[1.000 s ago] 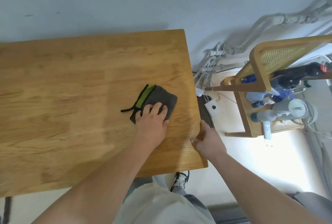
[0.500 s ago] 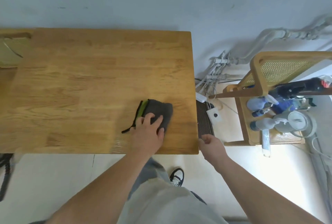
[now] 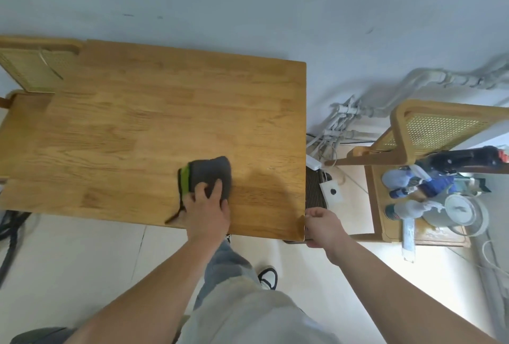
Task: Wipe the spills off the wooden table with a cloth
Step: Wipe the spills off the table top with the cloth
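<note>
A folded dark grey cloth (image 3: 212,171) with a green edge and a black strap lies on the wooden table (image 3: 143,128), near its front edge. My left hand (image 3: 206,210) presses flat on the cloth's near part, fingers spread over it. A damp, darker patch (image 3: 261,181) of wood shows just right of the cloth. My right hand (image 3: 322,223) is at the table's front right corner, fingers curled against the edge. No distinct puddle shows elsewhere on the top.
A rattan-backed wooden chair (image 3: 429,128) to the right carries spray bottles (image 3: 407,181) and a white round appliance (image 3: 460,212). Another rattan chair back (image 3: 33,68) stands at the table's far left. Pipes and cables (image 3: 341,120) run along the wall; a power strip (image 3: 314,161) lies on the floor.
My left hand has slid the cloth from near the right edge toward the left and the front edge, leaving a damp streak. My right hand slipped down the right edge to the front corner.
</note>
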Demonstrator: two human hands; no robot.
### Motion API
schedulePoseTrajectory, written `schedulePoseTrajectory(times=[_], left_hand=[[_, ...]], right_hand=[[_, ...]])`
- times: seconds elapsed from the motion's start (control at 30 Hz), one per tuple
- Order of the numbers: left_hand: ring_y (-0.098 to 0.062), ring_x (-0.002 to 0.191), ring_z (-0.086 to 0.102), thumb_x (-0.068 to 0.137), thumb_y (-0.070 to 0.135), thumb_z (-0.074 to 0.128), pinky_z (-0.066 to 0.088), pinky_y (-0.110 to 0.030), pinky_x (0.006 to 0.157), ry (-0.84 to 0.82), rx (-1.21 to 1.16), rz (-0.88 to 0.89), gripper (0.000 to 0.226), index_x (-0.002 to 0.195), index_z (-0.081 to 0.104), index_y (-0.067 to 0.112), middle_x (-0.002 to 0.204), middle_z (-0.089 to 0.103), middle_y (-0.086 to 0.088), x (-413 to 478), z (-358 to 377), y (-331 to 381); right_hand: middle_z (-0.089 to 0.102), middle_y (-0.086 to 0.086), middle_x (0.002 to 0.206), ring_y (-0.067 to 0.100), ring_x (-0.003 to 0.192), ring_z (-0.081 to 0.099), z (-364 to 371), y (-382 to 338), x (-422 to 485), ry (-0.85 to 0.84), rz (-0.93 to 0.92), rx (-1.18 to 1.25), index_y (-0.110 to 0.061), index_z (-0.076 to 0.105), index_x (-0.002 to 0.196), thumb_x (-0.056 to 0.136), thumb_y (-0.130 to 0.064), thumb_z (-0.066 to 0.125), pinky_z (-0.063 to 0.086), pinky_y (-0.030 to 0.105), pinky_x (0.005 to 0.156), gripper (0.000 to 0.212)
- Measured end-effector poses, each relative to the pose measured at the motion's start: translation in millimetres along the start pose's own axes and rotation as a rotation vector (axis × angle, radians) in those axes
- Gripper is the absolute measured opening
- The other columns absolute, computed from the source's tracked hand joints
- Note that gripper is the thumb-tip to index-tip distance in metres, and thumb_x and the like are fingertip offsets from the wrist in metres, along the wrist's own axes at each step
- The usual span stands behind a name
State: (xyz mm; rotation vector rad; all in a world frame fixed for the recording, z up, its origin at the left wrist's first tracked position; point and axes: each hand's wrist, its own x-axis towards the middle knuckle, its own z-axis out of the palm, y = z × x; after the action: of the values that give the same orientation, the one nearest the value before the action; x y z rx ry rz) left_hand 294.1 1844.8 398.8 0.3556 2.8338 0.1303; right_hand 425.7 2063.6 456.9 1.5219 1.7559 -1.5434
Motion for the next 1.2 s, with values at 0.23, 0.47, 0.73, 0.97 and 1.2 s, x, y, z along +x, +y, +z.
schedulePoseTrajectory(times=[0.23, 0.47, 0.73, 0.97, 1.2], left_hand=[[-0.031, 0.122, 0.037, 0.1, 0.039, 0.05, 0.049, -0.046, 0.088, -0.19, 0.02, 0.592, 0.052, 0.147, 0.029, 0.038, 0.14, 0.035, -0.004, -67, 21, 101], [-0.028, 0.127, 0.033, 0.103, 0.038, 0.047, 0.049, -0.046, 0.095, -0.189, 0.201, 0.724, 0.054, 0.152, 0.026, 0.045, 0.144, 0.031, 0.001, 28, -9, 65], [-0.033, 0.117, 0.035, 0.105, 0.038, 0.041, 0.05, -0.044, 0.082, -0.185, 0.175, 0.619, 0.053, 0.153, 0.021, 0.035, 0.142, 0.031, -0.004, 56, -23, 82], [-0.028, 0.123, 0.034, 0.107, 0.043, 0.039, 0.044, -0.047, 0.093, -0.322, 0.325, 1.24, 0.047, 0.152, 0.029, 0.05, 0.145, 0.033, 0.005, 182, -45, 105], [-0.026, 0.108, 0.035, 0.1, 0.044, 0.05, 0.05, -0.044, 0.085, -0.204, 0.0, 0.629, 0.051, 0.149, 0.037, 0.043, 0.13, 0.036, 0.004, 212, -43, 164]], right_hand=[[0.067, 0.009, 0.083, 0.024, 0.075, 0.066, -12, 0, 3, 0.039, 0.072, 0.112, -0.007, 0.064, 0.1, 0.093, -0.002, 0.05, 0.057, 0.043, 0.074, 0.017], [0.06, 0.008, 0.081, 0.028, 0.081, 0.059, -29, -7, 15, 0.061, 0.125, 0.116, -0.007, 0.064, 0.107, 0.094, -0.003, 0.046, 0.056, 0.042, 0.074, 0.023], [0.056, 0.009, 0.093, 0.026, 0.076, 0.052, -25, -66, 60, 0.031, 0.062, 0.002, 0.004, 0.055, 0.128, 0.093, -0.002, 0.055, 0.045, 0.032, 0.057, 0.036], [0.064, 0.008, 0.112, 0.03, 0.107, 0.063, -32, -135, 115, 0.099, 0.019, -0.102, -0.014, 0.062, 0.133, 0.083, -0.003, 0.054, 0.056, 0.047, 0.096, 0.051], [0.07, 0.007, 0.107, 0.025, 0.093, 0.067, -40, -173, 155, 0.145, 0.002, -0.002, -0.018, 0.065, 0.123, 0.092, -0.009, 0.054, 0.057, 0.036, 0.076, 0.035]])
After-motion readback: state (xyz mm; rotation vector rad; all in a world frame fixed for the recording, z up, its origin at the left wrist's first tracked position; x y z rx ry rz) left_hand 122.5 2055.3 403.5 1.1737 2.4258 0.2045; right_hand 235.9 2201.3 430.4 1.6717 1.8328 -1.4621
